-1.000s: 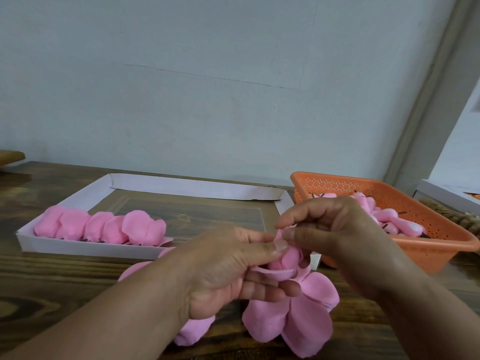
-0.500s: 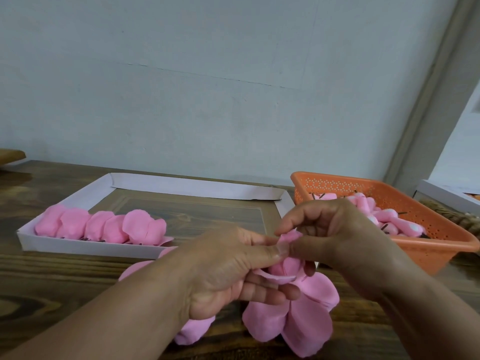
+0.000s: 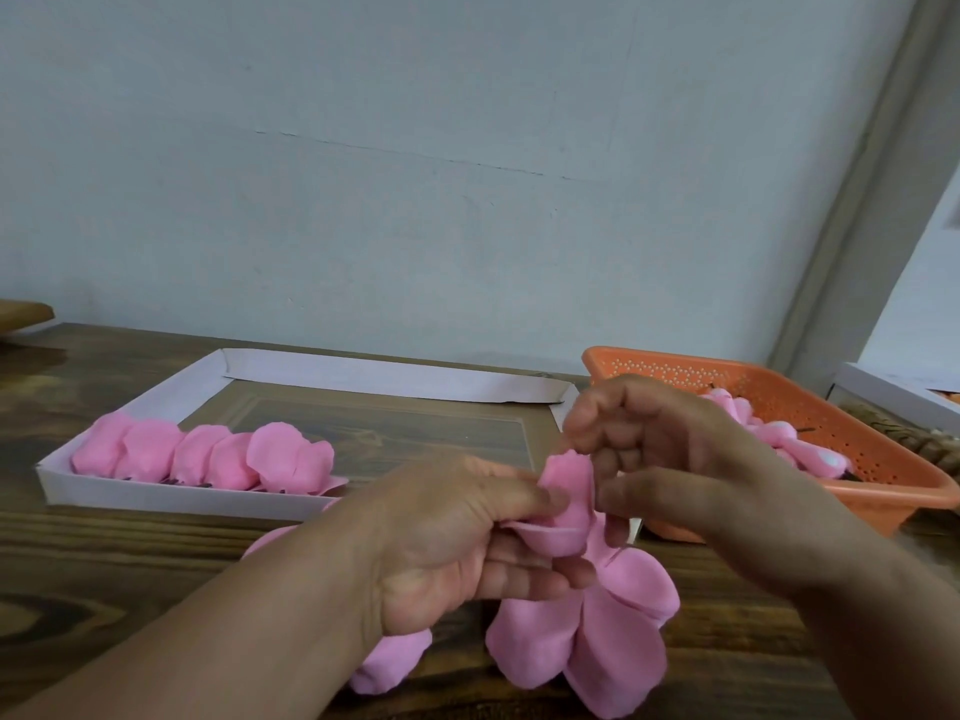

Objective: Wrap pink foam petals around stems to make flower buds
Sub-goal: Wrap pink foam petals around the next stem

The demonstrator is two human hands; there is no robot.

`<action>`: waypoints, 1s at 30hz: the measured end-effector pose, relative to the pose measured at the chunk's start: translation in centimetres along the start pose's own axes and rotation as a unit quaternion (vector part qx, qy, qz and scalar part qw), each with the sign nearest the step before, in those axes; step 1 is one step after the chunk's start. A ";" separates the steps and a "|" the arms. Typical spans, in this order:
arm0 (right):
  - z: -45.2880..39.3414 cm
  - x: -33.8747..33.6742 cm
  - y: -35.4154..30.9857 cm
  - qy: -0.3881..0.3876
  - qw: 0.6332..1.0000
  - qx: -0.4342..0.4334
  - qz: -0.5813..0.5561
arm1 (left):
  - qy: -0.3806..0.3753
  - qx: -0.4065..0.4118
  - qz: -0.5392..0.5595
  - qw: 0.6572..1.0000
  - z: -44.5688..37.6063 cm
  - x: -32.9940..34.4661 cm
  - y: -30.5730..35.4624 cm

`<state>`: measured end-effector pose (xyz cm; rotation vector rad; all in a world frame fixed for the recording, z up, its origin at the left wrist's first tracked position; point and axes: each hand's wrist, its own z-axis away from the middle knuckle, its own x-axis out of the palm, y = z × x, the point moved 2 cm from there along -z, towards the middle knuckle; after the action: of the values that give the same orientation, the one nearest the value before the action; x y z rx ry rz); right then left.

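Landmark is the bud (image 3: 569, 504), held up over the worktop (image 3: 130, 579) between both hands. Nearest the camera, loose petals (image 3: 587, 641) fan out on the worktop right below the bud, one more poking out under the left wrist. Left hand (image 3: 457, 543) sits left of the bud, fingers (image 3: 524, 498) clenched on it: thumb pressed on its left face, other fingers curled beneath, a petal flap sticking out flat between them. Bud's long axis runs roughly upright, tip up; stem hidden, can't tell where it exits. Right hand (image 3: 670, 459) is just right of and slightly above the bud, thumb touching its right edge, index hooked over the tip; whether it is pinching or only touching, can't tell. Likely next: right hand folds the free petal edge leftward round the bud, left hand anchors. Beyond the bud to the left, white tray (image 3: 171, 498) with a row of finished buds (image 3: 208, 457); beyond right, orange basket (image 3: 872, 449) holding more pink pieces.
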<state>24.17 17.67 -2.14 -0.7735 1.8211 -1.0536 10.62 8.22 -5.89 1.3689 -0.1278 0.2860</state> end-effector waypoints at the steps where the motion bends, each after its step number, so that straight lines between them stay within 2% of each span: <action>1: 0.2 -0.2 -0.3 -0.035 0.999 -0.004 0.025 | 0.008 -0.002 0.011 1.000 0.0 -0.1 0.0; 4: 0.5 0.1 -0.6 -0.084 0.978 -0.023 0.190 | 0.023 -0.001 0.024 0.999 -0.1 0.0 0.0; 7: 0.1 1.3 -0.2 -0.036 0.960 -0.029 0.275 | 0.041 0.004 0.046 0.998 -0.3 0.1 0.1; 14: -0.3 2.2 -0.1 0.086 0.965 -0.064 0.241 | 0.045 -0.001 0.073 0.996 -0.2 0.2 0.2; 20: -0.5 2.3 0.0 0.120 0.960 -0.060 0.245 | 0.053 0.010 0.079 0.995 -0.3 0.2 0.1; 25: -0.6 1.8 0.2 0.136 0.964 -0.045 0.223 | -0.010 0.033 0.064 0.997 0.1 0.4 0.5; 30: -0.6 1.6 0.3 0.139 0.965 -0.037 0.221 | 0.016 0.059 0.036 0.997 0.1 0.7 0.1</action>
<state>22.91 16.71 -2.79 -0.2414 2.1516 -0.8320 11.22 8.22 -5.59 1.4791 -0.1361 0.3799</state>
